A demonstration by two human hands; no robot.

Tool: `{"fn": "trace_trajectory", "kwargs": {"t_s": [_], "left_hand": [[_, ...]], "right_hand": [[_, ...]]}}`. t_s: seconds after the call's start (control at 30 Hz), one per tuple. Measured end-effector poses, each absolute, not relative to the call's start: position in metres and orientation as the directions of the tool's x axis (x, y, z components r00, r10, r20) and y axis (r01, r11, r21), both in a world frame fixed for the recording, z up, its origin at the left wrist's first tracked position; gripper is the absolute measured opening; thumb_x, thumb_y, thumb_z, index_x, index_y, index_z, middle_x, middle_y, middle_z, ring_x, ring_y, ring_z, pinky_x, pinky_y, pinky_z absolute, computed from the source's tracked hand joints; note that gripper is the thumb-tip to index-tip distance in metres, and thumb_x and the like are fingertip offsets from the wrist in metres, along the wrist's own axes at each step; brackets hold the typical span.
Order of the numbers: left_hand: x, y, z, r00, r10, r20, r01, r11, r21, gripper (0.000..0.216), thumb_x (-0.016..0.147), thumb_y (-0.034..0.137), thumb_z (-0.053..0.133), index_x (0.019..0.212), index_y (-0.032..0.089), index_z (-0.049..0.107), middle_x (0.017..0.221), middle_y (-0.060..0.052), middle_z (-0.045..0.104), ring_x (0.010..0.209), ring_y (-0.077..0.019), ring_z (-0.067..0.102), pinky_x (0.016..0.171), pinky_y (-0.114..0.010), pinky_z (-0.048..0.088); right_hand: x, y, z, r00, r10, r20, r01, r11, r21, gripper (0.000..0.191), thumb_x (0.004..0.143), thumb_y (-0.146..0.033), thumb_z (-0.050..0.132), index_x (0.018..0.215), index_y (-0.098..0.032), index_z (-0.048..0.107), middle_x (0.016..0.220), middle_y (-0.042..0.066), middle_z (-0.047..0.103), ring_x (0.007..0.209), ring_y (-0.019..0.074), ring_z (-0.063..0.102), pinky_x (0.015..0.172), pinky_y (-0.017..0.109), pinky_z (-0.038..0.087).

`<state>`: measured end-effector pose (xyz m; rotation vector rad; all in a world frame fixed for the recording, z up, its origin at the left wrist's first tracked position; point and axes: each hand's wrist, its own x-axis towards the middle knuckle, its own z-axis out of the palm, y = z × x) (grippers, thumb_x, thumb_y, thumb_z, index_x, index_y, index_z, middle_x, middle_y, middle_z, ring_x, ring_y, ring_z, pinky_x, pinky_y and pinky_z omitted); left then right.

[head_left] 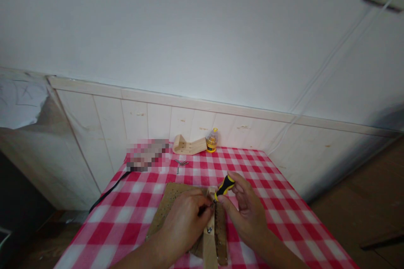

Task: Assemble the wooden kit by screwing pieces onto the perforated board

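Observation:
My right hand (248, 210) grips a black and yellow screwdriver (224, 187), its tip pointing down-left at the top of a light wooden strip (210, 246). My left hand (184, 220) is closed in a pinch right at the screwdriver tip, holding something too small to make out. The strip carries a metal screw head (208, 230) and lies over a brown perforated board (172, 201) on the red-and-white checked tablecloth (274, 201).
A curved wooden piece with holes (188, 146) and a yellow bit holder (211, 139) stand at the table's far edge by the white panelled wall. Loose screws (180, 163) lie mid-table. A black cable (109, 193) runs off the left side. Wooden floor lies to the right.

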<state>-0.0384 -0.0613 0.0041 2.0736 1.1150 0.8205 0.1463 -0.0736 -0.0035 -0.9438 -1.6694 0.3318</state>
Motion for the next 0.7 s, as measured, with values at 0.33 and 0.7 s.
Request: {"fn": "trace_trajectory", "kwargs": {"t_s": [0.33,0.7], "left_hand": [[-0.0379,-0.0633,0.0052,0.452,0.862,0.227,0.456,-0.443,0.772,0.021,0.087,0.014,0.055,0.071,0.018,0.067,0.079,-0.002,0.068,0.076,-0.0169,0.064,0.068,-0.026,0.042],[-0.0376,-0.0613,0.0044,0.446,0.864,0.233,0.46,-0.444,0.769,0.021,0.087,0.013,0.055,0.071,0.019,0.067,0.079,-0.002,0.069,0.077,-0.0172,0.064,0.07,-0.026,0.042]], "right_hand": [[0.1473,-0.0726,-0.0092,-0.017,0.696,0.718,0.44,0.65,-0.62,0.056,0.09,-0.015,0.067,0.14,-0.035,0.052,0.115,0.006,0.071,0.093,0.019,0.074,0.085,0.032,0.063],[0.1459,-0.0746,-0.0089,0.012,0.685,0.728,0.405,0.663,-0.63,0.059,0.088,-0.012,0.068,0.141,-0.035,0.054,0.116,0.006,0.073,0.095,0.02,0.076,0.086,0.032,0.064]]}}
